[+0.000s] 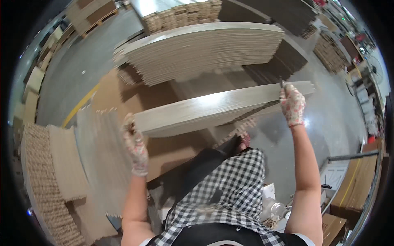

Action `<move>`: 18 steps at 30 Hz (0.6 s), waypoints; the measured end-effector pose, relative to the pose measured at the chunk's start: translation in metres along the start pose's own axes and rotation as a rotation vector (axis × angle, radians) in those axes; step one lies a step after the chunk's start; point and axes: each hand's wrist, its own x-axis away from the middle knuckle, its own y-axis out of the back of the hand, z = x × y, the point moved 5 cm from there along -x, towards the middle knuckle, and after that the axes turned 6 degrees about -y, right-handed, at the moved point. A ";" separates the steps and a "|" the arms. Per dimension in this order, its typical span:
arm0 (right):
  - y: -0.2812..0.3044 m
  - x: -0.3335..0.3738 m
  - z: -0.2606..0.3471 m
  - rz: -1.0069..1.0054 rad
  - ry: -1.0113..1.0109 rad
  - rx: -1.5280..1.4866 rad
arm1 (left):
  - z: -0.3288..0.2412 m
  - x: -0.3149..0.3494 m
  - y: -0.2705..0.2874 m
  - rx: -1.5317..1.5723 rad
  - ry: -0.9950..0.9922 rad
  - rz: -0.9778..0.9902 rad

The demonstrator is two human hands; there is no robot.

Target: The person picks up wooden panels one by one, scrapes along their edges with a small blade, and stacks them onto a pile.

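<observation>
A long stack of thin, pale grey-white boards [213, 102] lies crosswise in front of me, its top face catching the light. At its left end, my left hand [136, 143], in a white glove with pink marks, is closed around the end edge. My right hand [294, 104], gloved the same way, is closed at the near side, a little short of the right end. A small dark thing [281, 82] sticks up beside its fingertips; its kind cannot be made out. The fingers under the boards are hidden.
Beyond stands a taller stack of similar boards [209, 51], with brown-edged stacks [180, 17] behind it. Brown cardboard sheets [176, 153] lie below the boards. Layered cardboard [49, 184] stands at the left. Boxes [355, 180] sit on a metal-framed rack at the right.
</observation>
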 end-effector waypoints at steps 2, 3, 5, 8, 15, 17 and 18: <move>-0.052 0.032 0.050 0.128 -0.011 -0.177 | -0.001 0.004 0.006 0.069 0.116 -0.021; -0.080 0.049 0.083 0.136 0.107 -0.014 | -0.003 0.004 0.008 0.053 0.111 -0.038; -0.083 0.108 0.207 0.178 0.461 0.099 | -0.002 0.008 0.016 0.362 0.166 -0.193; -0.112 0.180 0.313 0.292 0.681 -0.148 | -0.010 0.011 0.032 0.326 0.136 -0.293; -0.113 0.248 0.333 0.634 0.827 -0.348 | -0.040 0.002 0.113 -0.085 -0.080 -0.493; -0.114 0.248 0.288 0.749 0.699 -0.352 | -0.043 -0.020 0.081 -0.508 -0.128 0.047; -0.121 0.250 0.257 0.745 0.649 -0.337 | -0.060 -0.037 0.041 -0.575 -0.233 0.229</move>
